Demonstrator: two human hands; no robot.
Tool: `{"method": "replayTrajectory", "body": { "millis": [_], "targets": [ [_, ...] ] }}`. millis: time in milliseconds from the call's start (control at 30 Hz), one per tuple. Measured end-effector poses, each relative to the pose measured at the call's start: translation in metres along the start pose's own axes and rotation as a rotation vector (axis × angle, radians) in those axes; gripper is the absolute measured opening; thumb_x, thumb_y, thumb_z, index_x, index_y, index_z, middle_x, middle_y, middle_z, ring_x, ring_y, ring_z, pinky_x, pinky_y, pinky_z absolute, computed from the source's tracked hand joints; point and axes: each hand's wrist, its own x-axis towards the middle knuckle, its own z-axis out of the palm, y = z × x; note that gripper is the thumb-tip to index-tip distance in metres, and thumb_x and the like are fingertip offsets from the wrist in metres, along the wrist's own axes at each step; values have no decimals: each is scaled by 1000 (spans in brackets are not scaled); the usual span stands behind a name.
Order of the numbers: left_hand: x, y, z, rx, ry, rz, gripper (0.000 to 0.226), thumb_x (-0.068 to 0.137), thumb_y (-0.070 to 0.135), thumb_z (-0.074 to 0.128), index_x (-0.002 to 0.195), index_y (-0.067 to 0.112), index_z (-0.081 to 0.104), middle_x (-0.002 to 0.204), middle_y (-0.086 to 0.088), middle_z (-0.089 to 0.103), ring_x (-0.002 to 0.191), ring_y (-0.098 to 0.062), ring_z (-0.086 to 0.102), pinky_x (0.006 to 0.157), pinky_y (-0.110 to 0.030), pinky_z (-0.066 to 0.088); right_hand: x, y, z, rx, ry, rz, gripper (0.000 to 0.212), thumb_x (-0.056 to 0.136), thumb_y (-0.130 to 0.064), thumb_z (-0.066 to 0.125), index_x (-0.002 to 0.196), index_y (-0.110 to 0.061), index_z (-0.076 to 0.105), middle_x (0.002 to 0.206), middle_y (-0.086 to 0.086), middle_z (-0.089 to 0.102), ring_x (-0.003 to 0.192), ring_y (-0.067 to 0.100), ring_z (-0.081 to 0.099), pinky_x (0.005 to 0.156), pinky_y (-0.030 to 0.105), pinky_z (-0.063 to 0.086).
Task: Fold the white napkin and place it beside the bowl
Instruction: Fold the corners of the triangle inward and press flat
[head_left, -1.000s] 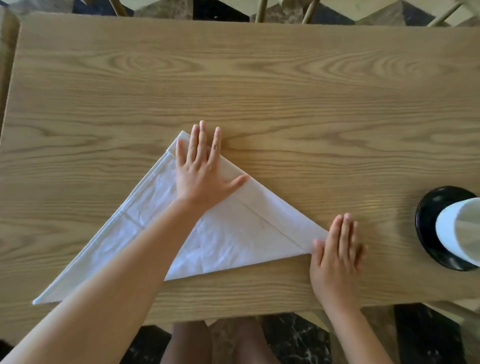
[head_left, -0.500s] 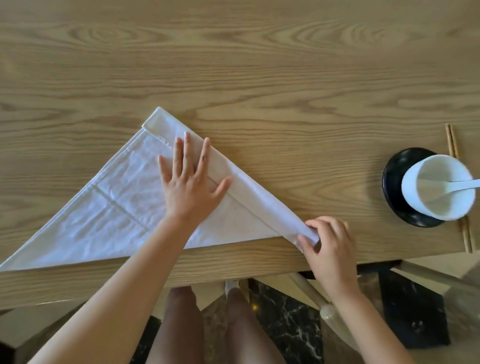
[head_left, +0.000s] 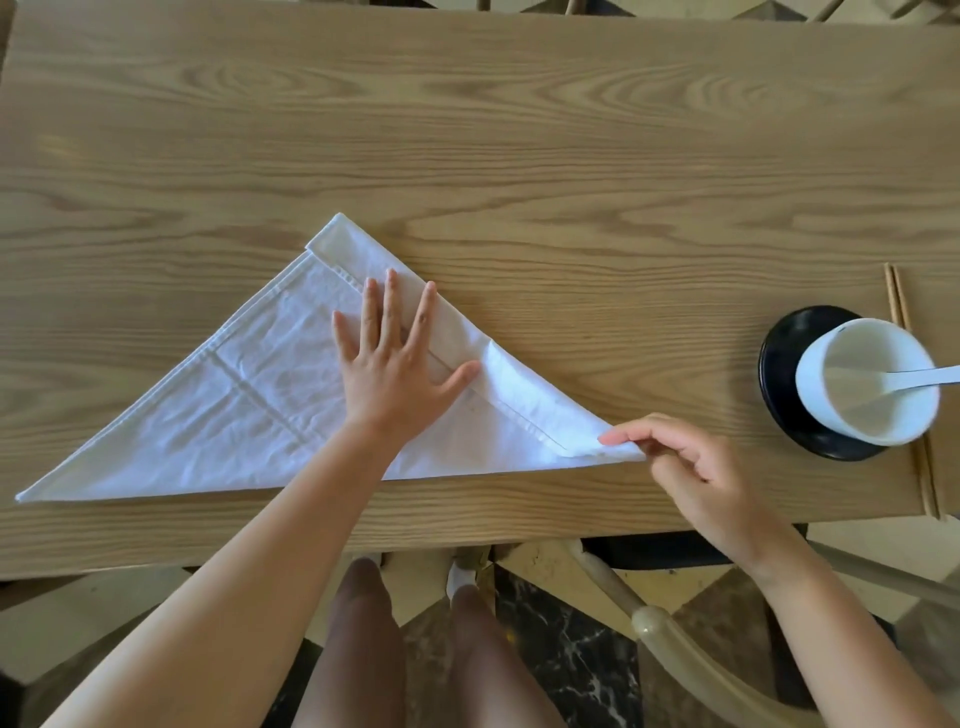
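The white napkin (head_left: 244, 410) lies on the wooden table as a wide triangle, with a narrow strip folded over along its right sloping edge. My left hand (head_left: 397, 364) presses flat on it near the fold, fingers spread. My right hand (head_left: 696, 470) pinches the napkin's right corner between thumb and forefinger, near the table's front edge. The white bowl (head_left: 867, 384) stands at the right on a black saucer (head_left: 779, 364), with a white spoon (head_left: 919, 376) resting in it.
A pair of wooden chopsticks (head_left: 906, 395) lies just right of the saucer. The table's front edge (head_left: 467, 540) runs close below the napkin. A chair's curved back (head_left: 675, 639) and my legs show beneath it.
My right hand went from flat beside the corner to pinching the napkin's right corner. My left hand slid down from the apex along the folded strip. The camera view shifted, showing the bowl.
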Motion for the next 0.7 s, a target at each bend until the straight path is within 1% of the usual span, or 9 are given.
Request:
{"method": "replayTrajectory", "body": {
  "millis": [67,133,200,267,333,433,500,567,700],
  "targets": [
    [0,1,0,9,-2,-3,93,73,79,30,149,32,4,158,-7,-7,144,-23,-10,112,-57,-2,2,-3,-1,-111,27,-97,27,78,-12,54,96,-26,67,89,-14,65,81,10,60,73,21,47],
    [-1,1,1,16,2,-1,90,75,78,27,149,31,5,158,-7,-5,144,-24,-8,111,-56,-2,6,-7,-1,-153,30,-154,16,80,-25,60,94,-23,68,91,-13,64,88,8,60,77,13,43],
    [-1,1,1,11,-5,4,84,78,73,20,149,31,5,158,-7,-4,144,-24,-7,111,-55,-3,13,-13,-1,-160,31,-183,18,82,-35,57,91,-23,67,90,-13,58,88,8,58,78,11,41],
    [-1,1,-2,-17,-20,3,79,80,69,11,149,32,4,159,-4,-5,144,-22,-8,112,-53,-6,25,-21,-2,-180,13,-212,19,82,-39,56,89,-25,66,91,-15,54,90,11,55,80,12,41],
    [-2,1,-7,-106,-21,-13,74,82,64,6,149,32,2,158,1,-5,144,-15,-10,112,-51,-11,44,-32,-1,-228,-31,-258,22,82,-43,55,87,-25,66,90,-14,56,91,13,54,80,17,41],
    [-7,-5,-17,-258,42,-45,69,87,56,4,150,26,2,158,5,-2,143,-7,-10,112,-50,-15,78,-49,5,-271,-93,-313,28,78,-44,58,82,-17,67,84,-16,61,92,10,51,82,22,41],
    [-12,-12,-22,-309,112,-47,67,90,53,6,150,22,5,158,5,2,143,-7,-8,113,-51,-13,104,-62,10,-270,-119,-306,20,74,-40,63,79,-20,65,84,-20,59,93,5,51,84,23,41],
    [-15,-21,-25,-354,167,-50,66,92,50,9,149,17,7,157,4,4,144,-8,-5,114,-51,-12,130,-76,17,-207,-202,-254,9,73,-30,66,81,-27,63,82,-16,57,86,5,54,81,28,43],
    [-23,-35,-26,-441,248,-70,66,94,49,11,148,11,5,157,-2,3,145,-14,0,115,-51,-4,185,-100,39,-105,-381,-232,12,82,-17,64,94,-18,62,88,-2,64,81,12,58,78,25,46]
  ]
}}
